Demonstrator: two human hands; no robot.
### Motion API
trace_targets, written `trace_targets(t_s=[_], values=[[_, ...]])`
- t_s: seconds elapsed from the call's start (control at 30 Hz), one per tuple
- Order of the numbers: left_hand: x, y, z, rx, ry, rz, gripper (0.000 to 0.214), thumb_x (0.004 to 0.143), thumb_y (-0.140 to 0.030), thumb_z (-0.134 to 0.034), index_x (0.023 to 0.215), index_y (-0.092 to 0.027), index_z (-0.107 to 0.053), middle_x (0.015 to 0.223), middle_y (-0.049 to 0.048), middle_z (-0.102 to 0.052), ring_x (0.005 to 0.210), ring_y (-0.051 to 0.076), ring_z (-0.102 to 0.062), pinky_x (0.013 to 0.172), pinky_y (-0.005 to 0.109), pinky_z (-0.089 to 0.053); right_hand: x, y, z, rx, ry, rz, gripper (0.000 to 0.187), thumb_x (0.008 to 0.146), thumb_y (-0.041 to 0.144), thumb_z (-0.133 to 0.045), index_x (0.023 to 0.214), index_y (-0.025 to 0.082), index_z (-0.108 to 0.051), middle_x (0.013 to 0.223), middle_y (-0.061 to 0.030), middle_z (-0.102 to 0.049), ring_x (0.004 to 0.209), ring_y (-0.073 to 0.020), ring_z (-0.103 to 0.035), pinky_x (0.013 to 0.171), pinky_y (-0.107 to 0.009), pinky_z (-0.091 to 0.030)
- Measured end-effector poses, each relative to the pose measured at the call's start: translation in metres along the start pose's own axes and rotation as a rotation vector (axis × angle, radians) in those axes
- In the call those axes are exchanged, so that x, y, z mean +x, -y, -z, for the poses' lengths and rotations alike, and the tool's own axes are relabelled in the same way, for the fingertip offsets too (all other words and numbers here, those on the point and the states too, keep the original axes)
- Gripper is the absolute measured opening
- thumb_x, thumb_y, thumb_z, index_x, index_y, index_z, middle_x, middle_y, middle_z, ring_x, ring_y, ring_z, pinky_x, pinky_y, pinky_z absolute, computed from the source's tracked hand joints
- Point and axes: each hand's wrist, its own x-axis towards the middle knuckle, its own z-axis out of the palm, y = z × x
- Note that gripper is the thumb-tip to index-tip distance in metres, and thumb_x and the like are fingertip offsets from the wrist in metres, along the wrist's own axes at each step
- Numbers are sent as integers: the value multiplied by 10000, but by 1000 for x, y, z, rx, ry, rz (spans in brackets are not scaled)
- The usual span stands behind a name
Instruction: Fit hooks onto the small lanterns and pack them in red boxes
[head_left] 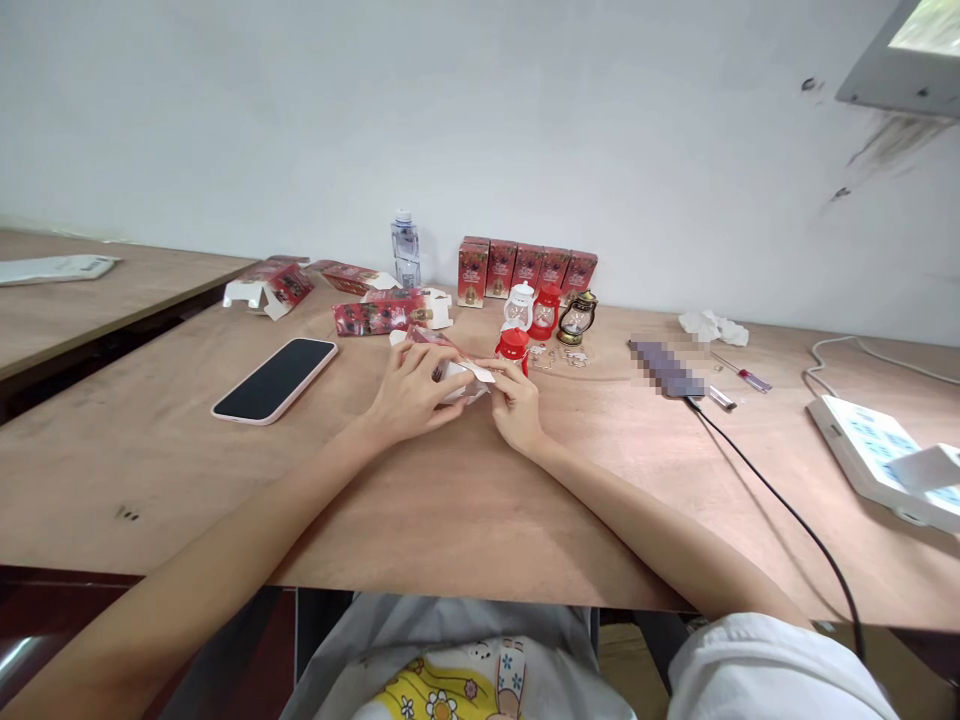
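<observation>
Close together at the middle of the table, my left hand [411, 392] and my right hand [516, 408] hold a small red-and-white carton [466, 374] with its white flaps out. My left fingers curl over its body, and the right fingertips pinch a flap at its end. Much of the carton is hidden under the fingers. Just beyond the right hand stands a red lantern [513, 343]. Behind it are a white lantern [518, 306], a second red lantern [545, 312] and a black-and-gold lantern [577, 318]. Small wire pieces [541, 357] lie beside them.
Several closed red boxes [531, 268] line the wall. Unfolded red cartons [390, 312] and a water bottle [406, 250] are at the back left. A pink-edged phone [276, 381] lies left. At right are a cabled, blurred device [666, 368], a screwdriver [752, 380] and a power strip [877, 450].
</observation>
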Motion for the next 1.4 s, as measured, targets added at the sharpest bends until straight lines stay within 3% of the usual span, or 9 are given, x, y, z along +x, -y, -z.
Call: trace_targets(t_s=[0.27, 0.47, 0.57, 0.73, 0.9, 1.07, 1.23, 1.4], values=[[0, -1, -3, 53, -63, -44, 84, 869, -286, -564, 926, -235, -598, 1010, 71, -599, 940, 212, -545, 814, 381, -385, 0, 0, 0, 20, 21, 37, 453, 792, -5, -380, 978, 250, -706, 1016, -55, -678, 960, -158, -633, 833, -319, -526], [-5, 2, -5, -24, -21, 48, 122, 929, -296, -495, 884, -210, -568, 986, 17, -630, 899, 155, -576, 838, 356, -405, -2, 1, -1, 47, 62, 75, 462, 811, 11, -371, 1022, 266, -694, 1056, -64, -652, 972, -162, -627, 818, -327, -536], [-5, 2, -5, 46, -47, 10, 80, 914, -227, -510, 925, -229, -589, 1019, 30, -657, 914, 158, -605, 820, 342, -429, -1, 2, -1, 37, 45, 16, 413, 841, 50, -385, 989, 264, -706, 1030, -62, -659, 962, -163, -624, 819, -328, -529], [-7, 2, -8, 16, -65, 5, 283, 896, -149, -509, 1137, -287, -565, 1207, 58, -640, 1142, 187, -582, 975, 369, -405, 0, 7, -4, 108, -16, -161, 298, 875, 149, -457, 964, 260, -719, 963, -55, -660, 906, -164, -608, 795, -314, -511], [-10, 7, -14, -21, -52, -7, 491, 857, -327, -586, 1319, -259, -435, 1323, 103, -569, 1252, 242, -511, 1076, 442, -338, -3, 14, -7, 172, -46, -288, 263, 874, 205, -488, 994, 254, -716, 906, -47, -652, 856, -164, -597, 755, -298, -499], [-11, 10, -13, -30, -142, -9, 597, 761, -471, -667, 1266, -225, -466, 1339, 173, -514, 1211, 294, -529, 1037, 511, -382, -4, 25, -2, 153, -9, -148, 312, 914, 232, -439, 1123, 253, -670, 983, -60, -663, 891, -163, -613, 806, -313, -499], [-12, 7, -9, -108, -234, 114, 393, 750, -363, -689, 1092, -220, -558, 1255, 139, -545, 1136, 273, -573, 921, 437, -504, -5, 33, 1, 24, 22, 50, 311, 930, 235, -403, 1131, 263, -638, 1109, -80, -622, 1059, -191, -579, 927, -387, -479], [-12, 6, -7, -201, -236, 167, 256, 752, -331, -687, 959, -213, -596, 1200, 119, -571, 1095, 256, -598, 879, 409, -536, -10, 27, -4, 116, -13, 69, 301, 944, 298, -368, 1219, 304, -490, 1290, -79, -514, 1192, -220, -516, 970, -466, -470]])
